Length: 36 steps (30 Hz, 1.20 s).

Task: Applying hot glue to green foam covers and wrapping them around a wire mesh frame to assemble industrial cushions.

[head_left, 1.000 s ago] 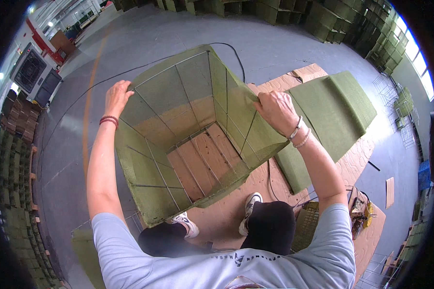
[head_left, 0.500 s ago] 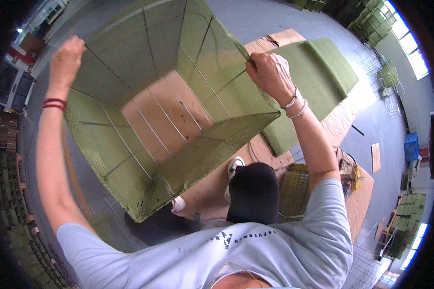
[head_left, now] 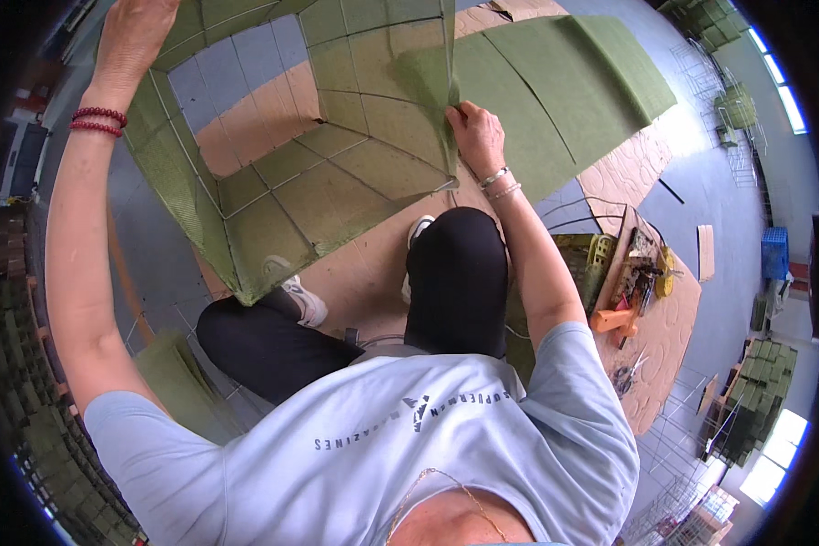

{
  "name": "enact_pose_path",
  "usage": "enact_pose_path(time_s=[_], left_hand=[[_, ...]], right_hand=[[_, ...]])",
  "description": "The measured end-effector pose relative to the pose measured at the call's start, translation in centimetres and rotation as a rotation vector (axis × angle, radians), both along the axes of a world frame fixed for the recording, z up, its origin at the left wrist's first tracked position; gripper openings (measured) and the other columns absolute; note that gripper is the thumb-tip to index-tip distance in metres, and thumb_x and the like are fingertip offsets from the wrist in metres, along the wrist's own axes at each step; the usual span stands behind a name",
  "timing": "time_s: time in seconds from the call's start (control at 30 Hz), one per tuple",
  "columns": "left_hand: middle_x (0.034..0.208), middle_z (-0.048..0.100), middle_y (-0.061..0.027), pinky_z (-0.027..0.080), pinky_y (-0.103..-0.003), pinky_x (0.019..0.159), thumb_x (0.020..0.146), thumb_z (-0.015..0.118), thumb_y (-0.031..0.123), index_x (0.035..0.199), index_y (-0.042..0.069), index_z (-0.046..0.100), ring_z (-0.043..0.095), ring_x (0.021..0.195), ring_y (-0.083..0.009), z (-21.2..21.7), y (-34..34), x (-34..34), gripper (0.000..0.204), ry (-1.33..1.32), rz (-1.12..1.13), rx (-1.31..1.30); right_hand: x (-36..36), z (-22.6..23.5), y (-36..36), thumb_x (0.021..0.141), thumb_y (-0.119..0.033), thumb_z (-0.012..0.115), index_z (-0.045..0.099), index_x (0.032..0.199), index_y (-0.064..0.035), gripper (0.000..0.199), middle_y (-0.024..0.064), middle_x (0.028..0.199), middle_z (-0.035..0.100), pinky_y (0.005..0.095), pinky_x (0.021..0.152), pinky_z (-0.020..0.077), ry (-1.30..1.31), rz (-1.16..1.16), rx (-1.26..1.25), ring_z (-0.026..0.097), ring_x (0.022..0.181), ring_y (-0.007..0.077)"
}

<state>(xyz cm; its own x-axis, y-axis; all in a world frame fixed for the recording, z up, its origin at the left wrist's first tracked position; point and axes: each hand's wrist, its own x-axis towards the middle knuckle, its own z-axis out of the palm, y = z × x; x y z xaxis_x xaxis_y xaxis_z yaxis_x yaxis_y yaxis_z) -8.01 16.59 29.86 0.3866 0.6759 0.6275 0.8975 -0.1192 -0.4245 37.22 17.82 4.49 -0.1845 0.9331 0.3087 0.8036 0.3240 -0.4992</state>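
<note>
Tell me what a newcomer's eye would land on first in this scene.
First, the big open box of green fabric panels on a wire frame, filling the upper middle, tilted so its inside shows. The left hand grips its top left edge and the right hand pinches its right corner. Next, the flat green fabric panels lying on the floor at upper right, and a cluttered brown board with tools at right.

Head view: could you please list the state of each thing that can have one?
Green mesh-and-wire box: open-sided, lifted and tilted, held at two edges.
Left hand: gripping the box's far edge.
Right hand: pinching the box's near corner edge.
Green mats: lying flat on the floor.
Yellow crate: resting on the floor.
</note>
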Motion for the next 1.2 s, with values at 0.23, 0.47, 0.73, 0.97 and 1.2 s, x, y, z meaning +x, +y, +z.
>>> enact_pose_path(time_s=[0.23,0.47,0.73,0.97,1.2], left_hand=[[0.133,0.058,-0.0081,0.051,-0.037,0.095,0.091,0.05,0.003,0.125,0.01,0.058,0.056,0.121,-0.0264,-0.8,0.0,5.8,0.036,0.291,0.117,-0.058],[0.138,0.054,-0.0082,0.05,-0.035,0.096,0.091,0.049,0.001,0.129,0.007,0.055,0.055,0.121,-0.0263,-1.8,4.1,-3.7,0.04,0.362,0.073,-0.087],[0.136,0.055,-0.0075,0.05,-0.035,0.097,0.093,0.045,0.004,0.128,0.01,0.056,0.056,0.12,-0.0267,-2.3,5.0,-0.5,0.037,0.19,-0.057,-0.016],[0.12,0.062,-0.0041,0.058,-0.035,0.077,0.086,0.053,0.002,0.108,0.007,0.063,0.064,0.103,-0.0234,0.4,0.3,10.2,0.025,0.28,0.079,0.068],[0.13,0.056,-0.0038,0.057,-0.031,0.087,0.085,0.056,0.0,0.121,0.01,0.057,0.057,0.117,-0.0219,0.2,0.0,9.8,0.037,0.34,0.162,-0.051]], right_hand=[[16.5,-0.3,-8.6,0.09,-0.018,0.068,0.066,0.105,-0.0026,0.022,0.0149,0.091,0.072,0.0337,0.072,0.0549,0.325,-0.362,0.142,0.071,0.082,0.0236],[34.6,-2.5,-26.3,0.092,-0.021,0.064,0.065,0.094,-0.0002,0.021,0.0092,0.079,0.068,0.0315,0.065,0.0516,0.277,-1.204,0.292,0.064,0.069,0.0171],[40.3,-8.2,-27.5,0.079,-0.059,0.071,0.069,0.085,0.0033,0.063,0.01,0.073,0.068,0.0343,0.063,0.0518,0.381,-1.387,-0.46,0.065,0.067,0.0217],[44.5,-12.0,-28.8,0.071,-0.036,0.086,0.07,0.094,-0.0017,0.044,0.0091,0.083,0.07,0.0343,0.066,0.0532,1.087,-1.158,-0.322,0.067,0.075,0.02],[38.3,-4.5,-29.2,0.086,-0.009,0.072,0.054,0.126,-0.0043,0.044,0.0114,0.113,0.066,0.0328,0.076,0.0567,1.494,-0.769,0.15,0.065,0.103,0.0224]])
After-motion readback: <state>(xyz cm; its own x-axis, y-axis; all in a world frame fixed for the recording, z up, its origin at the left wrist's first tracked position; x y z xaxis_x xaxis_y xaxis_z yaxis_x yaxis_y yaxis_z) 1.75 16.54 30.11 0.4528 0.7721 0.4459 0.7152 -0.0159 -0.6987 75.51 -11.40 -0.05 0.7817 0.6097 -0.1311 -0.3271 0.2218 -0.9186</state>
